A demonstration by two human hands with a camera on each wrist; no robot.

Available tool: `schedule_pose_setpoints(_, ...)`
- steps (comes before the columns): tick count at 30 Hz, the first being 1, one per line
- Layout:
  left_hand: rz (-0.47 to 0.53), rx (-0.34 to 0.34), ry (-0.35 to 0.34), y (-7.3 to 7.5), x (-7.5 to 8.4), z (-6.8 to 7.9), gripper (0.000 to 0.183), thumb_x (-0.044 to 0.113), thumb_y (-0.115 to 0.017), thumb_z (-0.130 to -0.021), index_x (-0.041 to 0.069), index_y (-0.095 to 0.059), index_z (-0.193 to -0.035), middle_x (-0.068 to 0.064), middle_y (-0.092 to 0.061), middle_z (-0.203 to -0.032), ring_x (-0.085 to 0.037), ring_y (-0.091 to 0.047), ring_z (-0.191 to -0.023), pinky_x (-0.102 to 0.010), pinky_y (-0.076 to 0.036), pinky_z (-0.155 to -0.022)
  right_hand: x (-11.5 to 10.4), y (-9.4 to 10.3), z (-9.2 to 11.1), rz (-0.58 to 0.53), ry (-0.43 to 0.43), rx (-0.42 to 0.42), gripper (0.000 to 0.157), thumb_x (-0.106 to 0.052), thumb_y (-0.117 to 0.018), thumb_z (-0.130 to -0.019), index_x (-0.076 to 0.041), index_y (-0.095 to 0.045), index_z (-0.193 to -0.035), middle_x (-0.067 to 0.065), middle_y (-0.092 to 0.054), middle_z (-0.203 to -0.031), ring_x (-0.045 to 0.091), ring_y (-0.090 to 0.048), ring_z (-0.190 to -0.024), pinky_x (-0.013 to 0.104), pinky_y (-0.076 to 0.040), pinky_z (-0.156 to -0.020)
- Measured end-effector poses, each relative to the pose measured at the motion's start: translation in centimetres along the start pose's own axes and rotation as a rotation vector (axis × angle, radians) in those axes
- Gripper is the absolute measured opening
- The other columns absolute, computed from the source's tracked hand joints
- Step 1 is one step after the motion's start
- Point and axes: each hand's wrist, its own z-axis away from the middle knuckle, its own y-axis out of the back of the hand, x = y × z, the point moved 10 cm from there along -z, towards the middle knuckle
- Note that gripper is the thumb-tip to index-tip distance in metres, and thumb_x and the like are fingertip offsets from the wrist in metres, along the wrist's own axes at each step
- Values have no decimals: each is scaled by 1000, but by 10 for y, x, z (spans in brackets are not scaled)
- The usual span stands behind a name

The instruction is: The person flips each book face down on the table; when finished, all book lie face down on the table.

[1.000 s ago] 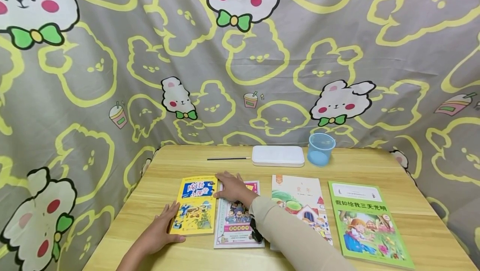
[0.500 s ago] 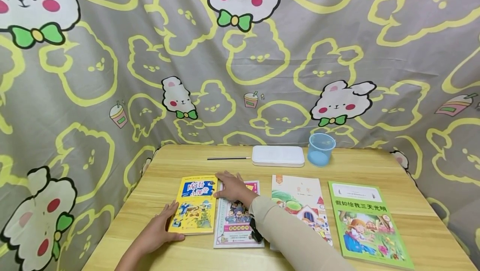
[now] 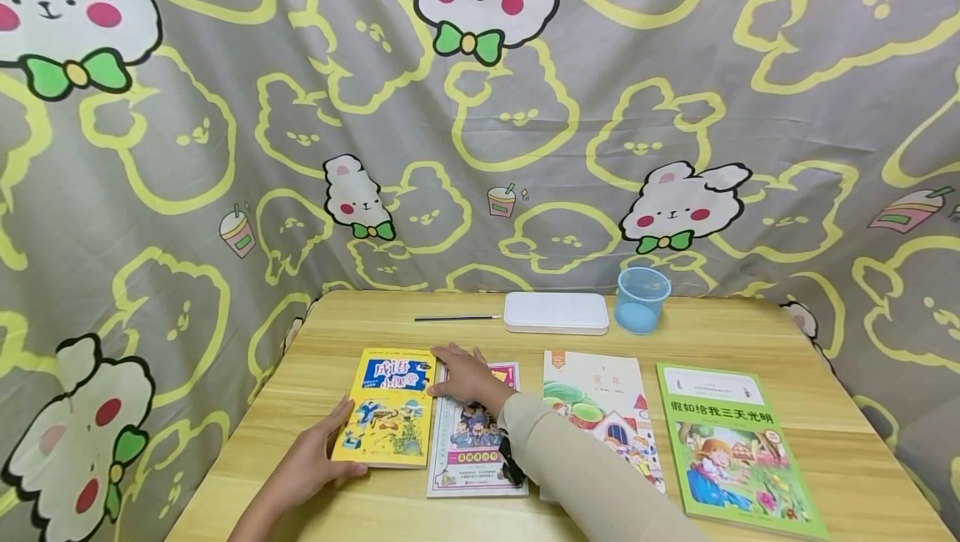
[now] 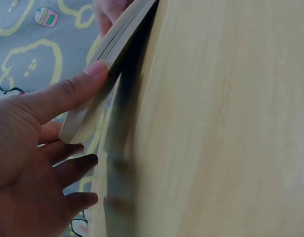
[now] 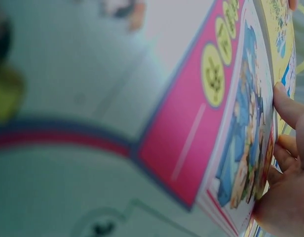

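Left of centre in the lower part of the head view, the yellow book (image 3: 386,417) lies between 2 hands. At its lower left corner the left hand (image 3: 311,463) clamps on it, and the left wrist view shows the thumb over its edge, the other fingertips spread below, and a gap between book and table (image 3: 360,317). At its upper right edge the right hand (image 3: 467,375) sets thumb and fingertips; I cannot tell whether they pinch it. That hand reaches over the pink book (image 3: 471,429), just beside, while its beige sleeve (image 3: 600,484) crosses the white book (image 3: 592,396) at lower centre. The green book (image 3: 738,450) lies at lower right, well apart from both hands. Above the 4 books, a black stick (image 3: 457,318), a white box (image 3: 556,312) and a blue cup (image 3: 642,300) form 1 row. Patterned cloth (image 3: 525,142) fills the upper frame.
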Motion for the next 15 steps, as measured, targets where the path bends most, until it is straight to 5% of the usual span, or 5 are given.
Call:
schedule_pose_setpoints(7, 32, 5, 14, 4, 7, 1, 117, 37, -93, -70, -1, -28, -160, -14, -18, -170, -36, -15, -157, -52, -17, -124, 1, 0, 1, -19, 1, -6, 77, -44, -74, -94, -20, -41, -160, 0, -38, -165, 21, -23, -157, 56, -6, -129)
schedule_pose_setpoints(15, 26, 37, -26, 10, 19, 6, 112, 31, -93, -72, -3, -30, -158, -16, -18, -168, -42, -28, -151, -53, -25, -121, 1, 0, 1, -31, -3, -7, 78, -44, -74, -94, -20, -40, -160, 1, -38, -165, 22, -23, -157, 56, -5, -129)
